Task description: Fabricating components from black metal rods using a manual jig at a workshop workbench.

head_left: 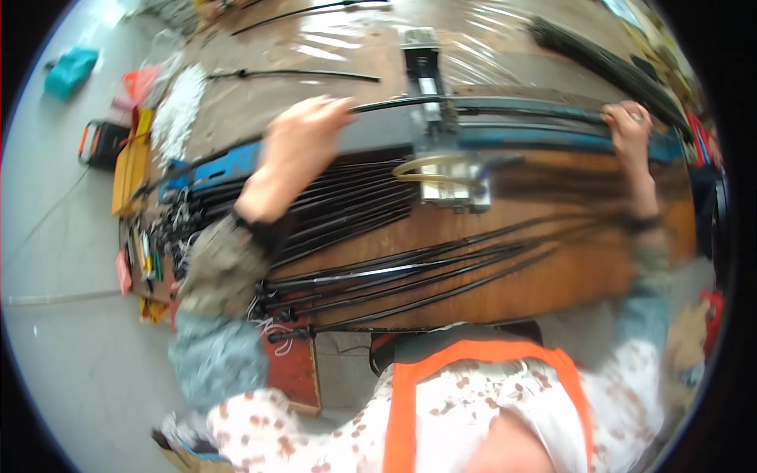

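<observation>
A long thin black rod [394, 102] stretches across the bench, passing over a metal fixture [426, 71] on a blue rail [505, 138]. My left hand [303, 142] is closed around its left part, slightly blurred. At the far right my right hand [629, 128] is a closed fist by the rail's right end, gripping the rod's other end. Under my left forearm lies a pile of black rods [347, 209] with knobbed ends and white strings. Nearer me, several loose rods [402, 276] fan over the brown tabletop [473, 296]. A yellowish tube [430, 167] loops beside the fixture's near end.
Far right lies a thick bundle of dark thin rods [607, 63]. Another black rod [303, 75] rests beyond the rail on plastic sheeting. A white heap [180, 114], a yellow box [128, 177] and small tools [150, 256] line the left. A red board [293, 374] sits below the front edge.
</observation>
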`<state>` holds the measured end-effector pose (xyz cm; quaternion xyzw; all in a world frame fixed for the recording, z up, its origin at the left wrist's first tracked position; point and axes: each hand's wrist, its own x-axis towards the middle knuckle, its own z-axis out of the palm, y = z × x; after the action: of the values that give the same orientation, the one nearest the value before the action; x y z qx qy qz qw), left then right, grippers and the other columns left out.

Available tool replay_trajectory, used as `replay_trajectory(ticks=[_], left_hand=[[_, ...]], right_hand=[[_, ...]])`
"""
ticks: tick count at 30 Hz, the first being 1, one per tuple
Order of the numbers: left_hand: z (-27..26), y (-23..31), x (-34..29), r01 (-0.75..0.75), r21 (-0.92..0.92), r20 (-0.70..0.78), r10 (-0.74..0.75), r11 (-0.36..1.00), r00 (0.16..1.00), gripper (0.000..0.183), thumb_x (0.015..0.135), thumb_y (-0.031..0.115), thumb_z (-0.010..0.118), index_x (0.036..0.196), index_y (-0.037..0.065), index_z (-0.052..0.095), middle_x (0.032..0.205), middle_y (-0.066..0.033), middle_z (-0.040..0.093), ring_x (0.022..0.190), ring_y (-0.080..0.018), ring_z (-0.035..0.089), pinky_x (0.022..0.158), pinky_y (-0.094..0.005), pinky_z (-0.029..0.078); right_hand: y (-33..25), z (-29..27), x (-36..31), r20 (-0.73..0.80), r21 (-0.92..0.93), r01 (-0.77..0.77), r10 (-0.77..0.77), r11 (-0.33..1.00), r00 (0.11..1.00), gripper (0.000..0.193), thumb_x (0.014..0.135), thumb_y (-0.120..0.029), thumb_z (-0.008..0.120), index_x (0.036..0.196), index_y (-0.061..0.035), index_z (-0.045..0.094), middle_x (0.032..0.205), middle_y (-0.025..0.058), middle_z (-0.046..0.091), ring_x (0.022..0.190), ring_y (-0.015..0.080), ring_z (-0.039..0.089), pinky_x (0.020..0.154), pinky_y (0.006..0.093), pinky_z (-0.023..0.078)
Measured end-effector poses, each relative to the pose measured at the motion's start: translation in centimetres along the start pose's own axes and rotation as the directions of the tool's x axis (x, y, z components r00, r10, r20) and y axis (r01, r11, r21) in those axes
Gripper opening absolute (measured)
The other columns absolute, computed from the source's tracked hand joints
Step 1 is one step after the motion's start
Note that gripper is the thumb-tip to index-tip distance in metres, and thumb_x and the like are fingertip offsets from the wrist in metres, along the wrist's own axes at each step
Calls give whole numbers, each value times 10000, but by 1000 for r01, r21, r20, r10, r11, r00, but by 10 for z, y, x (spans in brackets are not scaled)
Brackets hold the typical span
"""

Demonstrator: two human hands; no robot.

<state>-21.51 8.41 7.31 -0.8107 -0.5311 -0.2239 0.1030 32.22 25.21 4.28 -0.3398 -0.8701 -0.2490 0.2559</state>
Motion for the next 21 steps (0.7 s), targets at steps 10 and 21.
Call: replay_trajectory(ticks=[10, 21], left_hand=[[54, 9, 25, 154, -122, 79, -145, 981, 986, 275, 973, 281, 577, 860, 35, 623, 826, -147, 646, 805, -368, 636, 709, -444, 516], [59, 9, 25, 125, -190, 73, -113, 974, 991, 246, 945, 271, 599, 837, 55, 642, 794, -166, 654, 771, -378, 650, 689, -469, 517]], right_hand=[[2, 22, -21, 73, 159, -207, 198, 965, 978, 78, 959, -121, 586, 941, -46, 600, 878, 106, 590, 919, 277, 568, 971, 404, 389], [-19, 1, -20, 98, -55, -114, 119, 992, 988, 215, 957, -137, 558, 1134, -91, 673, 1152, 67, 682, 1196, 273, 574, 1068, 461, 353]])
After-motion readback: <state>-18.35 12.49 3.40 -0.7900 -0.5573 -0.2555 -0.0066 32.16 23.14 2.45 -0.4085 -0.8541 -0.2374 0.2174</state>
